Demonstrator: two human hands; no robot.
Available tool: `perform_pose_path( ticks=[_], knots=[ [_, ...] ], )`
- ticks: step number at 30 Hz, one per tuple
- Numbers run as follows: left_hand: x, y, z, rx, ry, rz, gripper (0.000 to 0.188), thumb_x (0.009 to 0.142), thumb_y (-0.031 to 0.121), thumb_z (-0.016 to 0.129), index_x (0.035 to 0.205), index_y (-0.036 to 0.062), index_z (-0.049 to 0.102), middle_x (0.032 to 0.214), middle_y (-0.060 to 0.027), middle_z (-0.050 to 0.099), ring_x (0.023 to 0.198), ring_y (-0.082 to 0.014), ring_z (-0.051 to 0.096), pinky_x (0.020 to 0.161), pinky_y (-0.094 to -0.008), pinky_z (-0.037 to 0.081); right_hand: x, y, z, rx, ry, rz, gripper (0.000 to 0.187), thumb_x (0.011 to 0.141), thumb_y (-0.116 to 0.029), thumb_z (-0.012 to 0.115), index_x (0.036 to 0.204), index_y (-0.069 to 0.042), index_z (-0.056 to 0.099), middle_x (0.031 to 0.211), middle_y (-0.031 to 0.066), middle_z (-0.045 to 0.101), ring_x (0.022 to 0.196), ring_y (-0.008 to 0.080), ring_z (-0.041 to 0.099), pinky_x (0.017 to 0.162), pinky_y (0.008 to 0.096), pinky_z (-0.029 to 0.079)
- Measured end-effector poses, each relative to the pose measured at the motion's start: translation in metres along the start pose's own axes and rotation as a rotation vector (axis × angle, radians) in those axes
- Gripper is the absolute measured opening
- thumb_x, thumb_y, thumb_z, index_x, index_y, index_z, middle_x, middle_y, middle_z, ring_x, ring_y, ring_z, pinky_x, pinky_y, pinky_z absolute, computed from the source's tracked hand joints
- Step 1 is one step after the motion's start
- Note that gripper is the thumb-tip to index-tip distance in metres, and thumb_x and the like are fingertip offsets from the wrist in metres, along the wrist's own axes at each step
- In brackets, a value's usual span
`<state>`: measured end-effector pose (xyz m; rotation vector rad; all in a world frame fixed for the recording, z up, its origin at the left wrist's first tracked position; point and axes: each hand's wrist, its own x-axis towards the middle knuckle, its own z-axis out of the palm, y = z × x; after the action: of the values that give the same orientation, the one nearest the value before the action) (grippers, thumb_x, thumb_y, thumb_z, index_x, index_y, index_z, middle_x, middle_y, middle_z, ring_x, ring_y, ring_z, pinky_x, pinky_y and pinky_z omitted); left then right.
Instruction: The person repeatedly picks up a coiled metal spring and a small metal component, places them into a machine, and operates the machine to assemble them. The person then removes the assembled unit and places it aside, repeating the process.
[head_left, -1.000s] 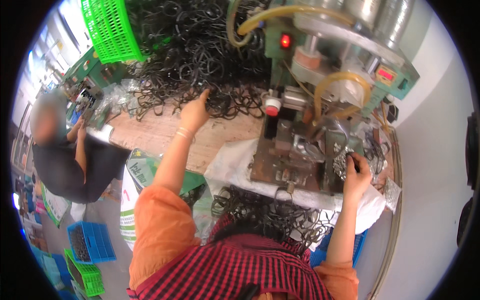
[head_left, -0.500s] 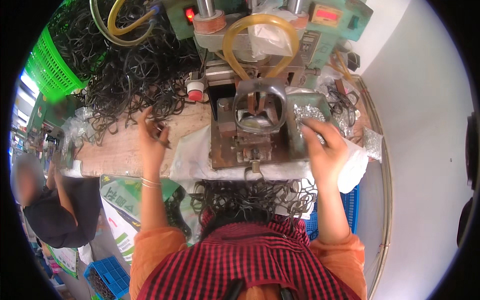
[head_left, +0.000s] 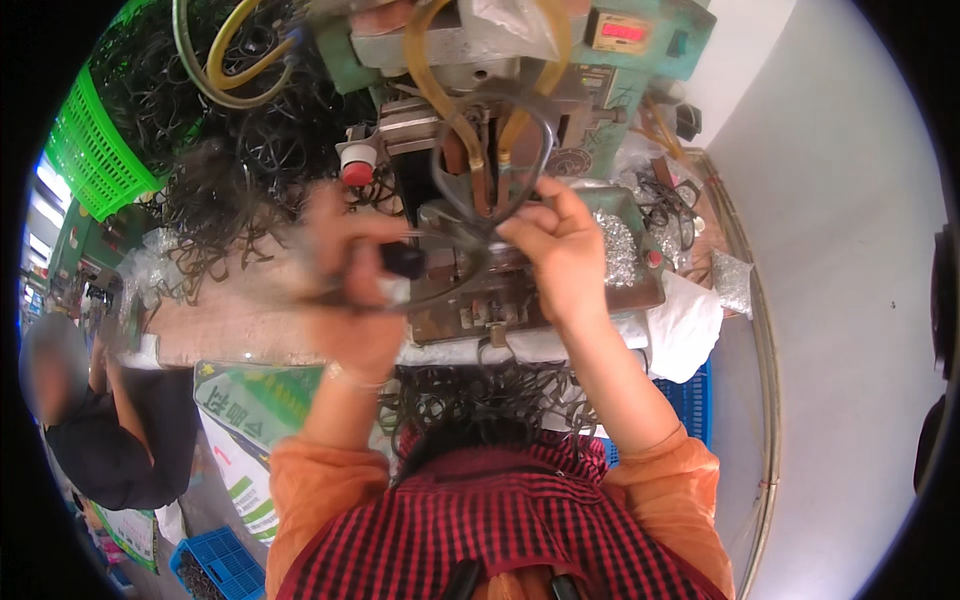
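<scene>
A dark eyeglass frame (head_left: 549, 150) is at the working head of the green machine (head_left: 650, 60), one rounded rim standing up in front of the yellow tubes. My right hand (head_left: 570, 245) pinches its near part between thumb and fingers. Beside it on the left is my left hand (head_left: 355, 265), smeared by motion. A black piece (head_left: 403, 260) shows at its fingertips, and a thin dark curved strip runs from there toward the frame. Whether the left fingers grip either one is too blurred to make out.
Right of the machine's base sits a green tray (head_left: 640, 297) of small silvery parts. Tangled black frames (head_left: 240, 130) heap up at back left near a green basket (head_left: 95, 150). A red button (head_left: 357, 172) stands left of the machine. Another person (head_left: 110, 440) sits far left.
My left hand has swung right toward the machine. My right hand has left the silvery parts and now grips the eyeglass frame, which is tilted differently. The whole view has shifted slightly.
</scene>
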<state>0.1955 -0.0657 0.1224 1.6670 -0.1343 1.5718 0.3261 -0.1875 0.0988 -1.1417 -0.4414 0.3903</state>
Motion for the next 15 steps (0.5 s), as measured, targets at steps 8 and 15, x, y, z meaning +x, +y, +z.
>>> perform_pose_path(
  ticks=[8,15],
  knots=[
    [0.015,0.049,-0.068,0.824,0.135,0.445,0.016,0.084,0.015,0.064,0.089,0.0001,0.06,0.085,-0.0132,0.064,0.076,-0.0231,0.063,0.067,-0.0328,0.053,-0.045,-0.027,0.016,-0.099,-0.023,-0.107,0.05,0.085,0.006,0.057,0.135,0.002,0.05,0.12,0.0167,0.064,0.108,0.0233,0.062,0.094,0.0303,0.047],
    [0.0,-0.006,0.014,0.5,-0.414,0.284,0.028,0.074,-0.004,0.071,0.1,0.0044,0.076,0.084,-0.0076,0.067,0.064,-0.0188,0.061,0.053,-0.0291,0.047,-0.005,0.032,-0.115,-1.692,0.329,-0.388,0.025,0.074,-0.012,0.073,0.098,-0.004,0.07,0.117,0.021,0.065,0.12,0.0413,0.054,0.098,0.0457,0.047]
  ],
)
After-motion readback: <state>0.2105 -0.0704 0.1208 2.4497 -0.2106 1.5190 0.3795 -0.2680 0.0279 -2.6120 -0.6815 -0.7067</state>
